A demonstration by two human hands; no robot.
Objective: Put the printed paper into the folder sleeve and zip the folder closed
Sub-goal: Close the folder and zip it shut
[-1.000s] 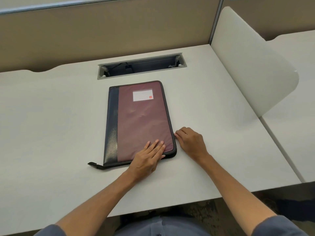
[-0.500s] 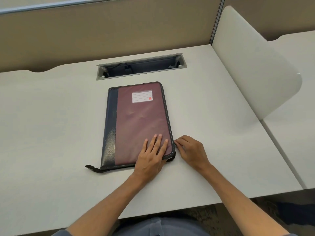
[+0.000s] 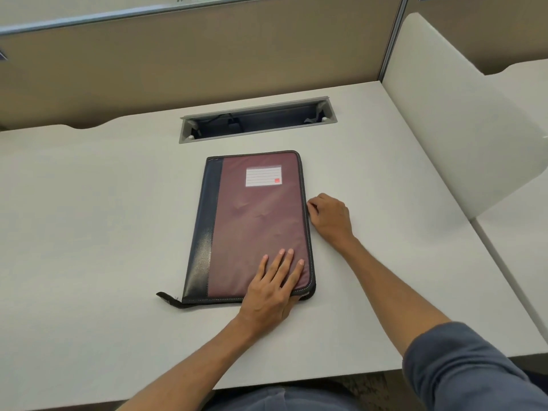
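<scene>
Left hand (image 3: 274, 287) flat on maroon fabric zip folder (image 3: 252, 226) at 5 o'clock; right hand (image 3: 330, 219) pinched at 3 o'clock edge, on what cannot tell. Risk: zip snagging fabric at corner.

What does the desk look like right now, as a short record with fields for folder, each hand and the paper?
folder: closed, flat on the desk, label up
left hand: flat on the folder's near right corner, fingers spread
right hand: curled at the folder's right edge, about midway along; zip pull not visible
paper: none in view
behind folder: open cable slot
</scene>
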